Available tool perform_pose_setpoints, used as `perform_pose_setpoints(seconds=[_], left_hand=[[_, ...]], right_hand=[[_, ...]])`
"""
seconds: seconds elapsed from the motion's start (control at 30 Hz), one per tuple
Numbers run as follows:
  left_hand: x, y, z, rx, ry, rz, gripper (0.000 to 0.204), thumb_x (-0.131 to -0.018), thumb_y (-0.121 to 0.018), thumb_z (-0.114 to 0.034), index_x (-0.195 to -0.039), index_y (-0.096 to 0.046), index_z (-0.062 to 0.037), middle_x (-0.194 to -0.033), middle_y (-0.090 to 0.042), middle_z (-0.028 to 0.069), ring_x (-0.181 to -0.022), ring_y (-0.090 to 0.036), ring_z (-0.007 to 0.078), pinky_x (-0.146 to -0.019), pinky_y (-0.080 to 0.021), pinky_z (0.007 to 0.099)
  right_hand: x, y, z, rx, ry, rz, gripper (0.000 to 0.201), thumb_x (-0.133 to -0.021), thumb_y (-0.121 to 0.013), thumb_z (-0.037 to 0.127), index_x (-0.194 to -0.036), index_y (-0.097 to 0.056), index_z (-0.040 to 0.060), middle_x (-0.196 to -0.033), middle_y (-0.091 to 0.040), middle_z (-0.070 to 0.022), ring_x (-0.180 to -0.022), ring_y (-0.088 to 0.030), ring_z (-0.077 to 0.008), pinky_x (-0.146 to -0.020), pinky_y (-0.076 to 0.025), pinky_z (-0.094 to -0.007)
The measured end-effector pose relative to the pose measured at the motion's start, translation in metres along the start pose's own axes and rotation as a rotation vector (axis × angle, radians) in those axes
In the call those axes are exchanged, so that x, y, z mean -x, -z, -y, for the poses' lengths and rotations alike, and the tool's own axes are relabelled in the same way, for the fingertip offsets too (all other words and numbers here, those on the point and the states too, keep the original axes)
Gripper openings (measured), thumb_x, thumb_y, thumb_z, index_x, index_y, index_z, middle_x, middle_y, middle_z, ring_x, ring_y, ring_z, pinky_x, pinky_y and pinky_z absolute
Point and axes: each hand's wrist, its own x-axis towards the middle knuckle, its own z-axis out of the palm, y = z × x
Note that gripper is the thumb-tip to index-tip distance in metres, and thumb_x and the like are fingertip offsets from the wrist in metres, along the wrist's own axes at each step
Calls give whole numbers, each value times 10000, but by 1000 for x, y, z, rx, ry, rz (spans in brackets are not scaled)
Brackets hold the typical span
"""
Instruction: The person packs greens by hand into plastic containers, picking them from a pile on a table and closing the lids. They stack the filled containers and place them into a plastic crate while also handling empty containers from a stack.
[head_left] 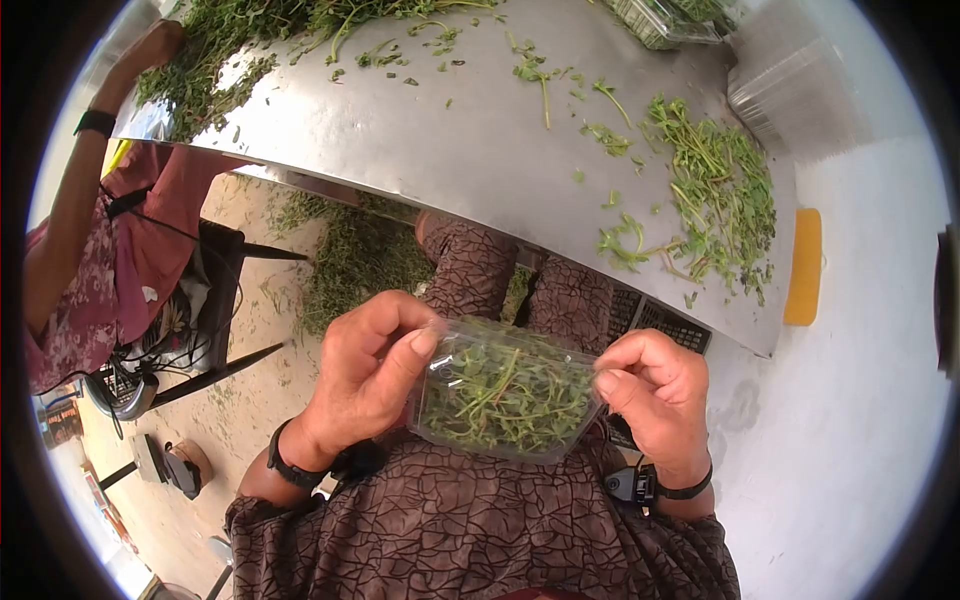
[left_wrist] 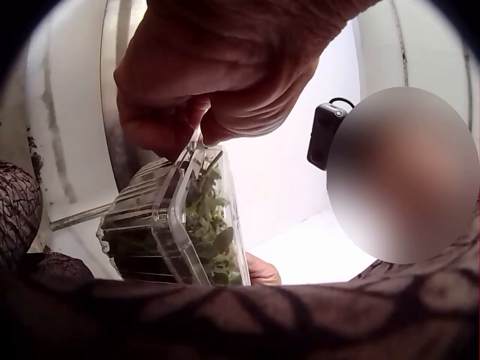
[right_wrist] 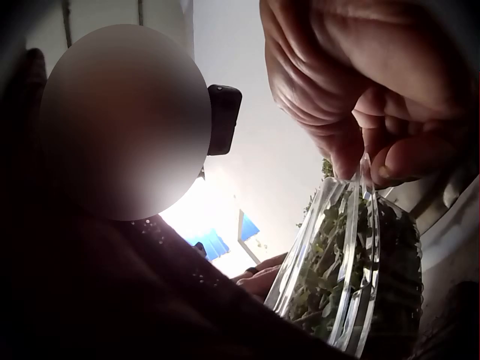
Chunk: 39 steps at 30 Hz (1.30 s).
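A clear plastic clamshell box (head_left: pixel 505 395) filled with leafy green sprigs is held over the lap in the head view, its lid down over the greens. My left hand (head_left: pixel 372 372) pinches its upper left corner between thumb and forefinger. At the opposite upper corner, my right hand (head_left: pixel 655 400) pinches the rim the same way. From the left wrist, the left hand (left_wrist: pixel 217 75) grips the edge where lid and base of the box (left_wrist: pixel 202 225) meet. The right wrist view has the right hand (right_wrist: pixel 375 97) pinching the box's rim (right_wrist: pixel 352 240).
A metal table (head_left: pixel 400 130) lies ahead, with a pile of loose greens (head_left: pixel 715 190) at its right end and a larger heap (head_left: pixel 230 50) at far left. A filled box (head_left: pixel 655 22) and stacked clear boxes (head_left: pixel 790 90) stand at the back right. Another person's arm (head_left: pixel 75 200) reaches in at left.
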Motion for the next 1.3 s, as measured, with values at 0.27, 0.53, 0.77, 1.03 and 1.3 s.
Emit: perform_pose_setpoints(seconds=[0.27,0.53,0.77,1.03,1.3], left_hand=[[2,-1,2,-69,-146,-18,156,-929,-501,-157,-876,-560,-22,-689,-488,-16,-593,-406,57,-539,-346,223],[0,0,-3,-144,-225,1,26,-855,-534,-17,-836,-552,-12,-722,-560,75,-594,-534,178,-544,-429,281],[-1,-5,3,-138,-252,-45,110,-902,-502,-89,-829,-545,-20,-654,-471,10,-553,-407,89,-507,-342,249],[-6,-4,5,-89,-145,-29,56,-859,-528,-36,-812,-543,-10,-689,-539,60,-583,-508,145,-536,-409,266],[-11,-10,-12,158,71,-60,143,-912,-526,-125,-839,-562,-8,-705,-517,-24,-648,-447,41,-572,-392,213]], right_hand=[[3,1,2,143,91,6,52,-801,-635,23,-787,-594,-5,-698,-581,-22,-594,-508,-41,-532,-402,-194],[5,0,1,192,130,3,55,-796,-626,27,-765,-584,9,-679,-574,-27,-574,-508,-63,-524,-395,-212],[1,-1,0,254,148,-2,67,-795,-614,28,-747,-569,11,-654,-566,-42,-566,-514,-96,-527,-395,-234],[-1,-2,-5,208,96,-3,93,-816,-606,35,-744,-556,5,-647,-554,-19,-572,-481,-63,-520,-378,-221],[1,0,-1,33,35,-56,91,-840,-587,33,-763,-550,0,-637,-528,11,-557,-449,-36,-497,-347,-197]])
